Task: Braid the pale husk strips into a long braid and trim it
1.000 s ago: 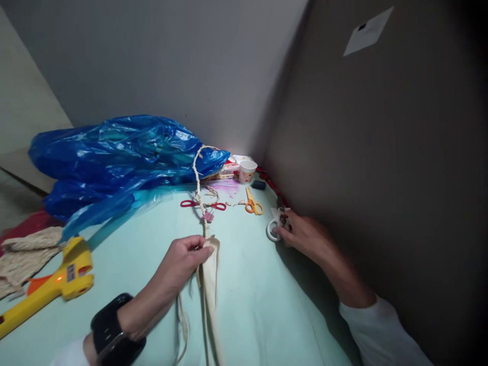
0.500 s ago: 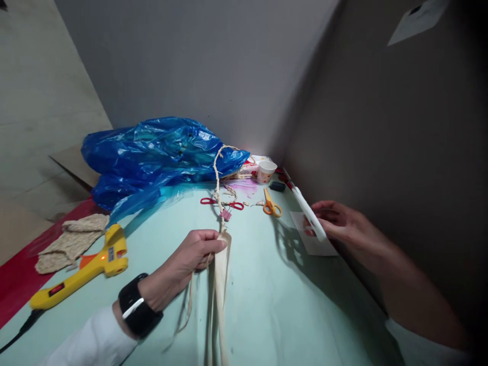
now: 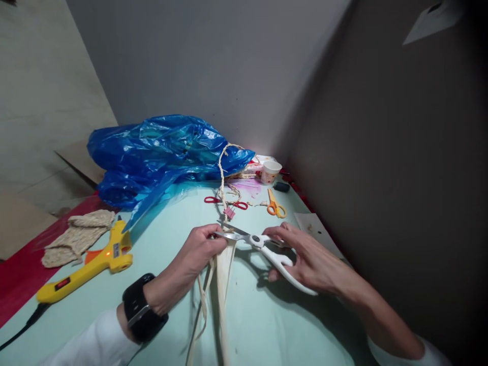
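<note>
My left hand (image 3: pixel 206 246) pinches pale flat fibre strips (image 3: pixel 224 277) at the lower end of a braided cord (image 3: pixel 221 173). Loose ends of the strips hang down toward the table's near side. A pink binder clip (image 3: pixel 229 212) grips the cord just above my fingers. In my right hand (image 3: pixel 301 254) is a pair of white-handled scissors (image 3: pixel 256 241). Their blades are parted and lie by my left fingertips, around the upper end of the strips; whether they touch the fibre I cannot tell.
A yellow glue gun (image 3: pixel 91 267), its light lit, lies left beside a woven piece (image 3: pixel 76 239). Blue plastic bag (image 3: pixel 163 152), paper cup (image 3: pixel 270 173), orange scissors (image 3: pixel 275 204), red-handled scissors (image 3: pixel 212 200) and a white card (image 3: pixel 316 229) sit farther back. A wall (image 3: pixel 400 152) rises on the right.
My right hand has brought the white scissors from the right edge over to the strips, and their blades now stand apart. My left hand keeps its pinch.
</note>
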A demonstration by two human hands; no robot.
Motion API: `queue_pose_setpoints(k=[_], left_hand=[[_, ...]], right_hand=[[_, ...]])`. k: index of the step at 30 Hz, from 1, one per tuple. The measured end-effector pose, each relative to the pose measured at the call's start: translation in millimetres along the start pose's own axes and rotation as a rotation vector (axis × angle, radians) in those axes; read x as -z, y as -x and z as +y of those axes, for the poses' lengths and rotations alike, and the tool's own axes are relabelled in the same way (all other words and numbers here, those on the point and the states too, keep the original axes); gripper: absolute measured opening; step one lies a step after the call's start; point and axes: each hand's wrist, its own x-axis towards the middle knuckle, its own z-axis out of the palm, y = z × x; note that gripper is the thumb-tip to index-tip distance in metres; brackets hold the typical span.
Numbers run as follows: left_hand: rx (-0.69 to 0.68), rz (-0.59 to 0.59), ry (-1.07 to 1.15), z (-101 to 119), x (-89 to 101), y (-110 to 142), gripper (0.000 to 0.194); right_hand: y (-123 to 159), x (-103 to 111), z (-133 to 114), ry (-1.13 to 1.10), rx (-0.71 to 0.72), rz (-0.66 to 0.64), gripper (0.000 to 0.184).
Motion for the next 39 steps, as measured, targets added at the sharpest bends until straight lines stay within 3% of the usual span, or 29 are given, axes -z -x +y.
queue_pose_setpoints(k=[6, 15, 26, 39], left_hand=[[0.037, 0.014, 0.033, 3, -2.7, 4, 0.009], [0.005, -0.073, 0.095, -2, 0.4, 1, 0.010], [0.086, -0.030, 0.122, 1, -2.9, 1, 0.015], [0.031, -0.114, 0.120, -8, 3.4, 2, 0.008]], right_hand=[[-2, -3, 5, 0.042, -0.006, -0.002, 0.059], [-4, 0, 4, 0.010, 0.008, 0.013, 0.051], [-5, 2, 4, 0.007, 0.018, 0.075, 0.040], [-3, 5, 5, -0.134, 0.016, 0.003, 0.024]])
